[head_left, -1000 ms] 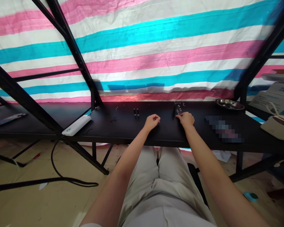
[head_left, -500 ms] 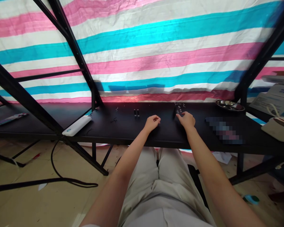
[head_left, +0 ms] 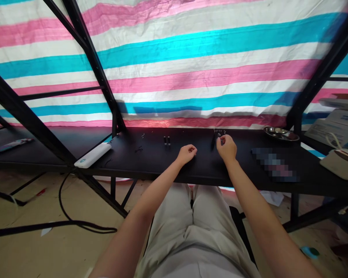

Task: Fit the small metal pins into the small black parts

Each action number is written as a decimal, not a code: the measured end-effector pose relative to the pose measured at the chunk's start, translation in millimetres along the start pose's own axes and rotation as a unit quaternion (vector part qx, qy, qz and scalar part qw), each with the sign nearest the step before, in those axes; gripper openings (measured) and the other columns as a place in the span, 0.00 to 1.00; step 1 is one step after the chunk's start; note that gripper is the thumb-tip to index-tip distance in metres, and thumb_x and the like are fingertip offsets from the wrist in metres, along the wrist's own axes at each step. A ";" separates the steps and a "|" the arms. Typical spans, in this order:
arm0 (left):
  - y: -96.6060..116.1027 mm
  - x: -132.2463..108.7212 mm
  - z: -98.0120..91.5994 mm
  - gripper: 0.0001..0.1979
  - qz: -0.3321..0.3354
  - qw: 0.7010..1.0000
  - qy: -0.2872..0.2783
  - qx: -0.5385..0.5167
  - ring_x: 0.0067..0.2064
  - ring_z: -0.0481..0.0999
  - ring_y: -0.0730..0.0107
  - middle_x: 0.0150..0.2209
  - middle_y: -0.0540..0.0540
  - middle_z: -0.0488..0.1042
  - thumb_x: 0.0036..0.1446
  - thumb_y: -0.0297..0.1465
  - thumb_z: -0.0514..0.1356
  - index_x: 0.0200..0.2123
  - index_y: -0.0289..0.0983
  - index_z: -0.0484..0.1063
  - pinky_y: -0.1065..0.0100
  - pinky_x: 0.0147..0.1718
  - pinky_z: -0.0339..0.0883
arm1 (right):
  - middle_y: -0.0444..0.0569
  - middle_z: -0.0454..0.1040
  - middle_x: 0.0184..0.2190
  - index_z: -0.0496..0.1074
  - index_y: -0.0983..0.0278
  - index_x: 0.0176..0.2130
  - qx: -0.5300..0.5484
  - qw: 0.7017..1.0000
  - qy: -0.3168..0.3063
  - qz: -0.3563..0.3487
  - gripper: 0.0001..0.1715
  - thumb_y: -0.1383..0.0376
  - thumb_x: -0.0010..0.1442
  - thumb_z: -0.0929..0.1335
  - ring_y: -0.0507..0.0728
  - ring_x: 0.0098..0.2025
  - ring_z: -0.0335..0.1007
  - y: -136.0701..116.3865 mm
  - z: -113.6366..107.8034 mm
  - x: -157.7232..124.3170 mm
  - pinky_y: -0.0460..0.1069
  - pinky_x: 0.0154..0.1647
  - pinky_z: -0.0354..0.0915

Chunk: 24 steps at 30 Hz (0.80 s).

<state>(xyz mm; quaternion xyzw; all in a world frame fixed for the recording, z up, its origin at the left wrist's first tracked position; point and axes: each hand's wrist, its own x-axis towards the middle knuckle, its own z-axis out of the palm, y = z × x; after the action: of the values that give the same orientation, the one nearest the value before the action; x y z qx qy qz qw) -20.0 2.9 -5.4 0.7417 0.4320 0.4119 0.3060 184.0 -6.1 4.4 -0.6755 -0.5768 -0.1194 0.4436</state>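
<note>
My left hand (head_left: 188,154) rests over the black tabletop (head_left: 150,164) with its fingers curled together; what they hold, if anything, is too small to make out. Further right, my right hand (head_left: 227,148) has thumb and fingertips brought together beside a group of small pale-tipped pieces (head_left: 218,132). Whether a piece is between those fingers I cannot tell. A dark slim object (head_left: 213,139) lies just left of the right hand. Two short black cylinders with light ends (head_left: 166,141) stand or lie side by side, left of and beyond my left hand.
A white power strip (head_left: 93,155) with a black cable lies at the left near a metal frame post. Thin dark scraps (head_left: 139,148) are on the table. At the right are a shiny metal dish (head_left: 281,134), a blurred flat packet (head_left: 275,165) and boxes (head_left: 333,125).
My right hand has closed its thumb and fingers together near the small pieces. My left hand stays almost in place. The view has shifted slightly.
</note>
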 end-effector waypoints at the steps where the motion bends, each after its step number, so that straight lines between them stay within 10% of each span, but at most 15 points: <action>1: 0.1 0.0 0.3 0.06 0.005 1.000 -0.006 0.018 0.23 0.67 0.77 0.22 0.50 0.72 0.51 0.30 0.56 0.27 0.35 0.72 0.74 0.26 0.61 | 0.49 0.68 0.31 0.65 0.63 0.36 0.007 1.000 -0.007 -0.021 0.12 0.59 0.59 0.58 0.55 0.33 0.64 -1.6 0.9 -0.9 0.48 0.35 0.58; 7: 12.9 2.8 -14.6 0.04 0.105 0.971 -0.142 0.160 0.26 0.68 0.71 0.24 0.49 0.72 0.48 0.28 0.59 0.28 0.38 0.73 0.71 0.29 0.60 | 0.47 0.67 0.29 0.65 0.62 0.34 0.048 0.991 -0.045 -0.116 0.12 0.61 0.60 0.58 0.53 0.31 0.63 -11.4 2.2 -5.5 0.46 0.34 0.58; 14: 41.8 33.9 -83.5 0.08 0.252 0.854 -0.196 0.411 0.43 0.69 0.57 0.33 0.40 0.74 0.41 0.23 0.60 0.29 0.37 0.71 0.60 0.48 0.53 | 0.48 0.68 0.30 0.66 0.63 0.35 0.066 0.983 -0.067 -0.160 0.11 0.62 0.60 0.58 0.53 0.32 0.63 -17.1 3.8 -9.2 0.46 0.34 0.58; 24: 33.0 52.1 -161.1 0.19 0.132 0.756 -0.208 0.606 0.53 0.64 0.55 0.48 0.39 0.72 0.46 0.27 0.61 0.45 0.36 0.70 0.54 0.53 0.47 | 0.48 0.68 0.29 0.67 0.63 0.34 0.097 0.973 -0.059 -0.199 0.10 0.63 0.59 0.59 0.52 0.28 0.62 -17.8 8.7 -10.2 0.46 0.31 0.56</action>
<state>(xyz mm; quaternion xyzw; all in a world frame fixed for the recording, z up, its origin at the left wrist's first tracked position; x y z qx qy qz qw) -133.2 50.7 115.6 0.8892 0.4144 -0.0646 -0.1830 162.1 -7.7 0.7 -0.5064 -0.7338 -0.1087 0.4396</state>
